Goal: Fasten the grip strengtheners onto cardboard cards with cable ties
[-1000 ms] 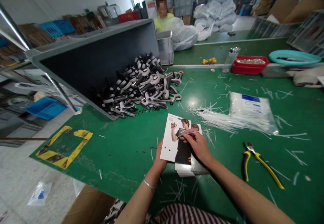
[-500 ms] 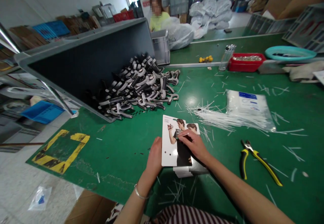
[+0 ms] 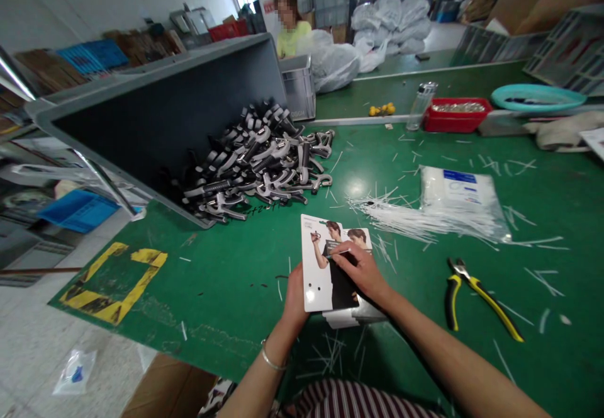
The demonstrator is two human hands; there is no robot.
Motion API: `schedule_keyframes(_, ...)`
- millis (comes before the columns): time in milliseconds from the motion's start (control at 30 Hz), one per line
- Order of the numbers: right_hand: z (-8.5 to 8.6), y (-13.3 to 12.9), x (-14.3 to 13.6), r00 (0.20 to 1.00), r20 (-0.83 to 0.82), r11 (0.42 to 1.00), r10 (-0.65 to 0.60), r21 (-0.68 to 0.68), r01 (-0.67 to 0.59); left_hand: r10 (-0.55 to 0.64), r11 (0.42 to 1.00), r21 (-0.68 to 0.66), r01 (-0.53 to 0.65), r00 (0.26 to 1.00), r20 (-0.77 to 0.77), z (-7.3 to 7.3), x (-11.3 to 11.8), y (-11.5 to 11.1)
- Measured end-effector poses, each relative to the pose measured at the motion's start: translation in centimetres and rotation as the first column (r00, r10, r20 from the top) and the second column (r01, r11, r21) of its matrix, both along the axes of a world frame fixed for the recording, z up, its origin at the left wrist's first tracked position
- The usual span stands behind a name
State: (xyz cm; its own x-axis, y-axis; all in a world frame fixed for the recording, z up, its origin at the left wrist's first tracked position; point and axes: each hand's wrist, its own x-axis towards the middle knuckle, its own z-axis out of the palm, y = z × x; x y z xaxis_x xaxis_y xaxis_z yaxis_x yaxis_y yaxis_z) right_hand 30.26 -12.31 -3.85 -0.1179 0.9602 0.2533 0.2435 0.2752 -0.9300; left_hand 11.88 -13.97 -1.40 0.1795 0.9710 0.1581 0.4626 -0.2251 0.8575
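Note:
A printed card (image 3: 314, 279) with a picture of a person and small holes is tilted up in front of me, held by my left hand (image 3: 296, 293), whose fingers are hidden behind it. My right hand (image 3: 359, 267) lies over the card's right side, fingers pinched on a thin white tie (image 3: 340, 253). Under and behind the card sit more cards (image 3: 340, 318) in a stack. Right of my hands lie loose white ties (image 3: 401, 218), a clear bag of ties (image 3: 462, 201) and yellow-black cutters (image 3: 482, 295).
A big grey bin (image 3: 160, 109) lies tipped at the left, hand grippers (image 3: 264, 160) spilling from it. Along the back stand a glass bottle (image 3: 421, 106), a red tray (image 3: 457, 122) and a turquoise plate (image 3: 538, 104). A person (image 3: 295, 31) is beyond.
My left hand and wrist have shifted slightly right, closer to the card. The card has tilted a little. My right hand has hardly moved.

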Motion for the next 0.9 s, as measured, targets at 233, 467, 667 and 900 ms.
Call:
schedule_keyframes(233,0.2,0.1,0.1,0.997,-0.026,0.997,0.074,0.018,-0.074,-0.022,0.999,0.048,0.022,1.000,0.001,0.1,-0.2,0.2)
schedule_keyframes(467,0.6,0.1,0.0,0.990,0.006,0.989,0.139,0.048,-0.139,0.112,0.993,-0.033,-0.111,0.994,0.018,-0.4,-0.3,0.4)
schedule_keyframes(667,0.8,0.1,-0.3,0.992,0.051,0.991,0.113,0.065,-0.117,0.223,0.956,-0.265,-0.125,0.898,0.380,0.0,-1.4,0.2)
schedule_keyframes(900,2.2,-0.6,-1.3,0.993,0.086,0.988,0.084,0.123,-0.094,0.139,0.875,-0.475,0.096,0.889,0.436,0.9,-2.7,1.4)
